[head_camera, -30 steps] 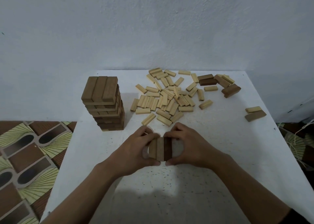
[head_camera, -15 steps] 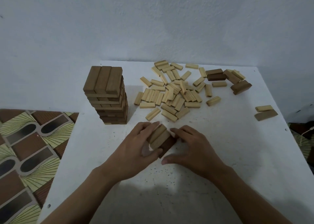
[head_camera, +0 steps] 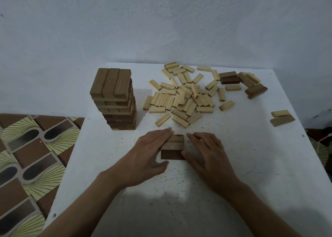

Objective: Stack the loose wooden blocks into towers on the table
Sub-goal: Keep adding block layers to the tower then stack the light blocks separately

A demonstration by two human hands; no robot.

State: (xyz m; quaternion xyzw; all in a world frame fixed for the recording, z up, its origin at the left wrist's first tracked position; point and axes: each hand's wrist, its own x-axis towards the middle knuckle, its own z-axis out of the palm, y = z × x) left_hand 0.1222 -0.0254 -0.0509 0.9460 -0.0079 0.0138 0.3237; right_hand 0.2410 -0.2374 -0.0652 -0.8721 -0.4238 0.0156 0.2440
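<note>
Squeezing unevenly risks skewing the three-block row (head_camera: 172, 146), which is pressed flat on the surface (head_camera: 251, 165) between extended fingers of the left hand (head_camera: 150, 152) and right hand (head_camera: 206, 152).

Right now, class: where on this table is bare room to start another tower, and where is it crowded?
Bare white table lies right of the right hand, below the two stray blocks. More lies near the front edge, between the forearms. A narrow strip runs left of the finished tower. The back middle is crowded with the pale block pile; dark blocks fill the back right.
</note>
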